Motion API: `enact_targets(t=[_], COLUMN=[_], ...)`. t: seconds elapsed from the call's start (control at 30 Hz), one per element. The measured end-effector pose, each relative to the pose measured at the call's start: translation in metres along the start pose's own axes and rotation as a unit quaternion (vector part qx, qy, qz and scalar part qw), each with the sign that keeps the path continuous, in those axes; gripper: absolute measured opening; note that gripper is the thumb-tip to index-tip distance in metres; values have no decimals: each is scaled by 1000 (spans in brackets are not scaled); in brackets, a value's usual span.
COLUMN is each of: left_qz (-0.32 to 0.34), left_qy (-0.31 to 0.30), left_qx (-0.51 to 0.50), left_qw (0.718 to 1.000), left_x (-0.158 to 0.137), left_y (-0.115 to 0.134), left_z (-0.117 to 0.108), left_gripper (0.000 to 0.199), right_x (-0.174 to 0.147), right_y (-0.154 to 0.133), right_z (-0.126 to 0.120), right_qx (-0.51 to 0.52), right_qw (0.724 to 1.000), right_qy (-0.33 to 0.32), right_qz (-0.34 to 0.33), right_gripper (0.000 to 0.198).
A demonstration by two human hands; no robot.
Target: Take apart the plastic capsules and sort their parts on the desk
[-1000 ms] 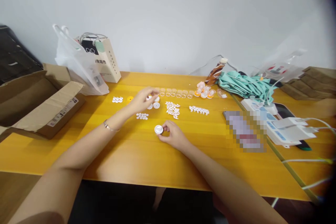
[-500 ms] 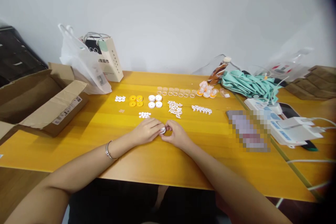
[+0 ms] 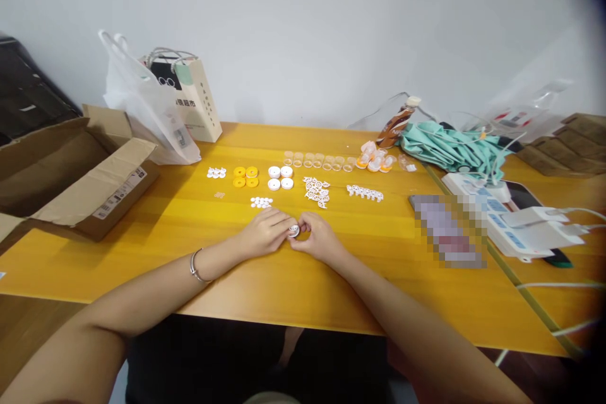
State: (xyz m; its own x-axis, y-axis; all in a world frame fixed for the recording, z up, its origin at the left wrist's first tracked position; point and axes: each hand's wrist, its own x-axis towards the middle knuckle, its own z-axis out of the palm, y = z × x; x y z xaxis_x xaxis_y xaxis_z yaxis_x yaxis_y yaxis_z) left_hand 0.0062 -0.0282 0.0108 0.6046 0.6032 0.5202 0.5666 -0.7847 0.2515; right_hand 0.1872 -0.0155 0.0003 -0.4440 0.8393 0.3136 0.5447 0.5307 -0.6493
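Between my two hands is a small round white plastic part [image 3: 294, 231]; its inner detail is too small to make out. My left hand [image 3: 269, 231] is closed on its left side, fingers over it. My right hand [image 3: 316, 238] pinches its right edge with thumb and forefinger. Just beyond the left hand lie several small white discs [image 3: 261, 202]. Further back are white round caps [image 3: 280, 178], yellow round caps [image 3: 245, 177] and small white pieces [image 3: 216, 172]. Right of these lie white openwork pieces [image 3: 315, 191] and a row of white toothed pieces [image 3: 364, 193].
Clear cups [image 3: 319, 161] stand in a row at the back, beside orange-and-clear parts [image 3: 374, 158] and a brown bottle [image 3: 398, 121]. An open cardboard box [image 3: 113, 199] and bags [image 3: 149, 107] stand left. To the right lie a blurred phone [image 3: 447, 233], a power strip [image 3: 502, 218] and green fabric [image 3: 454, 150].
The view has shifted slightly. Both hands stay together around the white part, which looks turned a little between the fingers.
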Motion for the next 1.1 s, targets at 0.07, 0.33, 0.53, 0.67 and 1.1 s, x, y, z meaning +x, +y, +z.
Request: enact_targets(t=[0.07,0.33,0.53,0.67,1.1], left_qz=[-48,-115,-180,-173,-91], left_qy=[42,37,112,119,83], left_qx=[-39,-140,-203,-233,-188], left_qw=[997,983,956,949,974], left_x=[0,5,6,5,3], left_y=[3,7,-8,-6,12], left_z=[0,0,-5,-4,-11], left_gripper=[18,15,16,12,17], right_x=[0,1,1,0,-8], right_y=[0,3,5,2,-18], right_z=[0,-3,-15,-20,-18], right_qx=[0,-6,38,95,242], right_qw=[1000,999,992,990,970], right_qy=[-1,-32,-106,-106,8], right_qz=[4,-21,-53,-20,18], right_gripper=[23,21,29,38,18])
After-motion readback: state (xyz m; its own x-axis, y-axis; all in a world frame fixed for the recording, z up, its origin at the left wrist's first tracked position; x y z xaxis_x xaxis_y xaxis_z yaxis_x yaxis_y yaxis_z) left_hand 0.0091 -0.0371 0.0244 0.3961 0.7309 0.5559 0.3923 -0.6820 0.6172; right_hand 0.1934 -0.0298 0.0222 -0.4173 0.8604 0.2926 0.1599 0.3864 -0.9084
